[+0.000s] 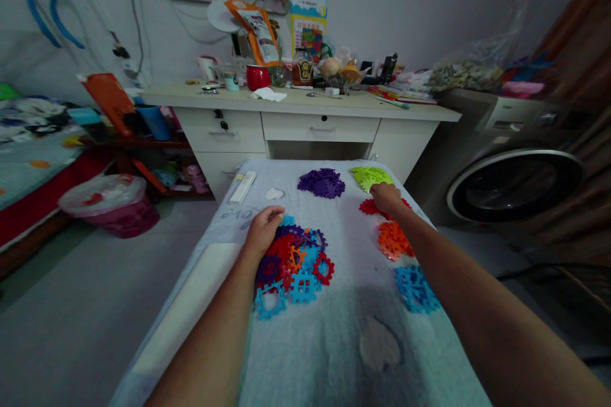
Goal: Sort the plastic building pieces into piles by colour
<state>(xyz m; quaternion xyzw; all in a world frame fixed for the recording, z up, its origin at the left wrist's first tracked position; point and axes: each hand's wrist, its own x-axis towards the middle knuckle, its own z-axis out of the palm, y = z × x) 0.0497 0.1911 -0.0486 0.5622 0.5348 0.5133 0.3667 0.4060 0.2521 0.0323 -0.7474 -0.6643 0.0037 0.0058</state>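
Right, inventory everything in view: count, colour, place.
Mixed pile: 1, multicoloured, table left of centre
Purple pile, lime pile, red pile, orange pile, blue pile: 1 each, so coloured, table's far middle and right
Oblong object: 1, white, table's far left
Table: 1, bluish, centre
Desk: 1, white, against wall
Clutter: many, mixed, desk, left shelf
Washing machine: 1, grey, right
Bin: 1, pink, floor left
Bed: 1, multicoloured, left edge
Left hand: 1, bare, beside mixed pile
Right hand: 1, bare, at lime pile
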